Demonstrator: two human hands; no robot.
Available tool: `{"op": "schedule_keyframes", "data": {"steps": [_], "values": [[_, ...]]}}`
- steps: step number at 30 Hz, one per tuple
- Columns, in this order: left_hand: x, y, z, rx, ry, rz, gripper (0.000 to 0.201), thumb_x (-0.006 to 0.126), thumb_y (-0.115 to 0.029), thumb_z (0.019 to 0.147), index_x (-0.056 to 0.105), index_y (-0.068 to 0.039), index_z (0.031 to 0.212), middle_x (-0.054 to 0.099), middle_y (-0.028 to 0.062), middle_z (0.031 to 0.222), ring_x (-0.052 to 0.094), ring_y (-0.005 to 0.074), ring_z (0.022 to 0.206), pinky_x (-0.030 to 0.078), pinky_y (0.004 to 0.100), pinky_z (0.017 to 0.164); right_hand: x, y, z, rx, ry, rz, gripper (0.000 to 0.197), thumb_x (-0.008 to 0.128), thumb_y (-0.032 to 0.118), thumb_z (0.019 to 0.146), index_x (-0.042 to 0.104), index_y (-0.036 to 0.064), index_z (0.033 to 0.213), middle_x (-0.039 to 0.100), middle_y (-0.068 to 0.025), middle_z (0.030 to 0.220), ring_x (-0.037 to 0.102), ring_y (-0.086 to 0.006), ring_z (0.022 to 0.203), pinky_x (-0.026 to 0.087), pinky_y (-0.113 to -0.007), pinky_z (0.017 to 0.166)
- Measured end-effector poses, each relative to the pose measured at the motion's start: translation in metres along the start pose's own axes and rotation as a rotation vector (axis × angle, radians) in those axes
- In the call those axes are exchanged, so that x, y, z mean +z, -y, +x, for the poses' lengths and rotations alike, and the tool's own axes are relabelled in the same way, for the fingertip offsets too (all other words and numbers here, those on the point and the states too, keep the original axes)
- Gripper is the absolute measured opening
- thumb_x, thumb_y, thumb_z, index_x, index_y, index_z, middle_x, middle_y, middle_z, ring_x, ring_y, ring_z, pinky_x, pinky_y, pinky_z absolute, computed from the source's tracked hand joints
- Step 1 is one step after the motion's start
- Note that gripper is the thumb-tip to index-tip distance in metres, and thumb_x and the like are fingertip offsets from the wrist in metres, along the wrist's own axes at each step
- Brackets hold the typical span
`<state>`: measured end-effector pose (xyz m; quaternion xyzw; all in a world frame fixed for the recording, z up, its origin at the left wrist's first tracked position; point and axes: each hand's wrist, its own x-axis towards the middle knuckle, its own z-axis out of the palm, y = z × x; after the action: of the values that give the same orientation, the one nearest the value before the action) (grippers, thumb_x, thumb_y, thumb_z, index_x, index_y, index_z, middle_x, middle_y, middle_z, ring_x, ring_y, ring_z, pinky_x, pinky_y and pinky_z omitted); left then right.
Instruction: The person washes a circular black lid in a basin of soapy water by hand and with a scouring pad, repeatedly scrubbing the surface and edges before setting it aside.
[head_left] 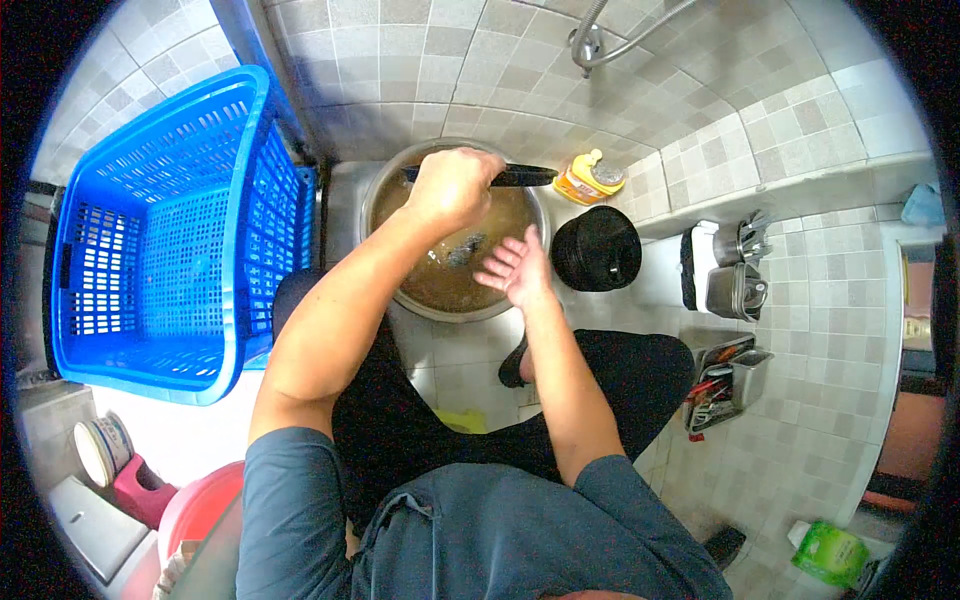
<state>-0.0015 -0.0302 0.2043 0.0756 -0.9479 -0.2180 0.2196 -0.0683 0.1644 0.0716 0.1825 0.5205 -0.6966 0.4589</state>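
1. Black dish (528, 176), seen almost edge-on: held by the left hand (455, 190) above the far part of a round metal basin (465, 316). Its visible length projects to the right of the fist, past the basin's rim; a shorter dark part shows on the fist's left.
2. Left hand: fingers curled into a closed grip on the dish. Exact finger placement underneath is hidden.
3. Right hand (520, 270): palm largely up, fingers spread, nothing in it. Located over the basin's right side, nearer the body than the dish; dish and right hand are apart.
4. Basin contents: cloudy brownish water (425, 270), bright reflections at the middle. Anything below the surface cannot be made out.
5. Right of basin: stack of black dishes (585, 262), just beside the rim and near the right hand. Yellow bottle (575, 187) stands behind the stack, close to the held dish's right end.
6. Left of basin: blue perforated plastic basket (232, 320), tilted, well apart from the right hand.
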Motion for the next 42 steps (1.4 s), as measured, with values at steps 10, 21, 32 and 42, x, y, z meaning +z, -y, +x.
{"op": "schedule_keyframes", "data": {"steps": [10,21,32,42], "values": [[0.023,-0.014,-0.006,0.565,-0.015,-0.003,0.009,0.062,-0.015,0.072,0.056,-0.01,0.078,0.06,0.0073,0.076,0.063,0.0283,0.076,0.048,0.0418,0.069,-0.021,0.109,-0.052,-0.036,0.214,-0.003,0.026,0.062,0.036,0.09,0.059,0.0115,0.099,0.059,-0.007,0.079,0.055,-0.0204,0.065,0.036,-0.03,0.048],[0.057,0.013,-0.027,0.145,0.648,0.571,0.016,0.066,-0.021,0.082,0.073,-0.014,0.094,0.074,0.0075,0.094,0.071,0.025,0.087,0.051,0.0466,0.081,-0.06,0.068,-0.058,-0.452,-0.152,-0.261,0.007,0.059,0.008,0.086,0.055,0.0021,0.086,0.057,-0.0079,0.074,0.053,-0.0179,0.047,0.039,-0.03,0.041],[0.048,0.019,-0.01,0.021,0.631,0.34,0.03,0.07,-0.035,0.083,0.073,-0.008,0.095,0.072,0.0157,0.09,0.071,0.032,0.089,0.055,0.0424,0.081,-0.173,0.075,0.0,-0.289,-0.517,0.309,0.017,0.06,0.009,0.083,0.047,-0.0008,0.088,0.05,-0.0117,0.071,0.052,-0.0235,0.054,0.045,-0.031,0.047],[0.041,0.022,-0.007,-0.062,0.728,0.28,0.033,0.07,-0.035,0.084,0.07,-0.006,0.099,0.071,0.0182,0.093,0.069,0.0341,0.093,0.054,0.0439,0.082,-0.229,0.071,0.04,-0.301,-0.57,0.664,0.015,0.057,0.009,0.085,0.044,0.0027,0.087,0.048,-0.0101,0.072,0.052,-0.0216,0.055,0.047,-0.028,0.048]]}}
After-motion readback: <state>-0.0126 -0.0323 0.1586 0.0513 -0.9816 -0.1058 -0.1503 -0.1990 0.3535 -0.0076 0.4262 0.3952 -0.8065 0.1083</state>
